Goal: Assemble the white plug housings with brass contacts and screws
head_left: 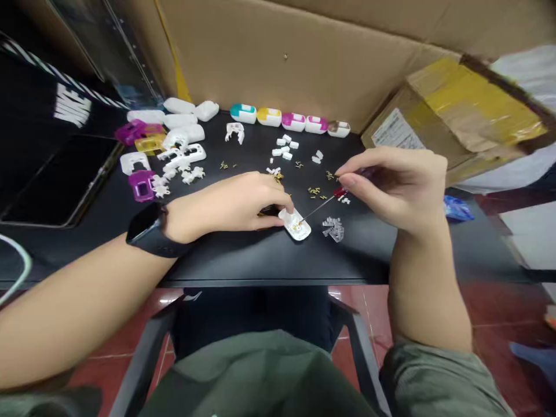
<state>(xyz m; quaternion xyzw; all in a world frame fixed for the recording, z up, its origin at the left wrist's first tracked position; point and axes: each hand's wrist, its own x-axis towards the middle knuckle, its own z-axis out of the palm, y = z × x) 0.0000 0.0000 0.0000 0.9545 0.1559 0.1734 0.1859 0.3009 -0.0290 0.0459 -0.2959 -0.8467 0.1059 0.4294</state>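
Observation:
My left hand point(237, 202) lies on the black table point(243, 258) with its fingers closed on a small white plastic casing point(296, 225) that has brass parts inside. My right hand point(393, 185) pinches a thin screwdriver point(324, 204) with a red handle, its metal tip reaching down into the casing. A black watch point(150, 230) is on my left wrist. A small clear plastic part point(333, 228) lies just right of the casing.
Small brass contacts point(313, 190) and white clips point(284, 147) are scattered behind my hands. White, magenta and yellow shells point(160, 150) are heaped at the back left. A row of coloured casings point(289, 119) lines the cardboard wall. A taped cardboard box point(456, 110) stands right.

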